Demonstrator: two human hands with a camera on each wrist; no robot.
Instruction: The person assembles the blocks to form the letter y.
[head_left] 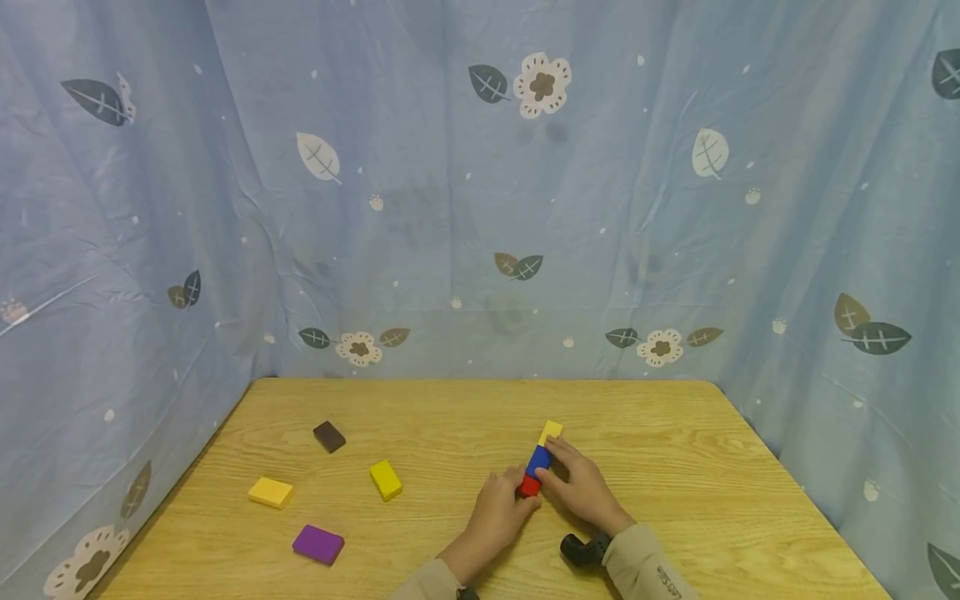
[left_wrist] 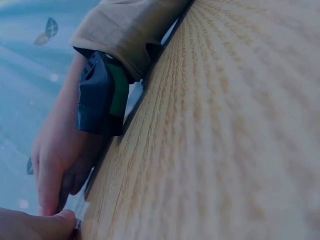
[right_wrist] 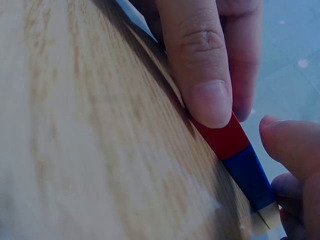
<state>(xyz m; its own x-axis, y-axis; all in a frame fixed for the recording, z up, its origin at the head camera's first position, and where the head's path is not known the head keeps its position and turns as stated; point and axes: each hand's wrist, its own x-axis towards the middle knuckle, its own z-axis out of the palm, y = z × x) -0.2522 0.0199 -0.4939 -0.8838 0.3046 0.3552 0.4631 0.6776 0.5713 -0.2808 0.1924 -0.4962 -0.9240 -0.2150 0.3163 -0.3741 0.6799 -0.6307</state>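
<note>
Sleeves (head_left: pixel 645 560) behind, left hand (head_left: pixel 495 514) is side-pinching a probably light, rigid red block (head_left: pixel 529 486); relaxed right hand (head_left: pixel 587 490) is touching the blue block (head_left: pixel 537 460).

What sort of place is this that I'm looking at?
It looks like a curtained-off tabletop workspace, probably indoors: patterned blue curtains hang on three sides of a wood-grain table, where small colored blocks lie.
</note>
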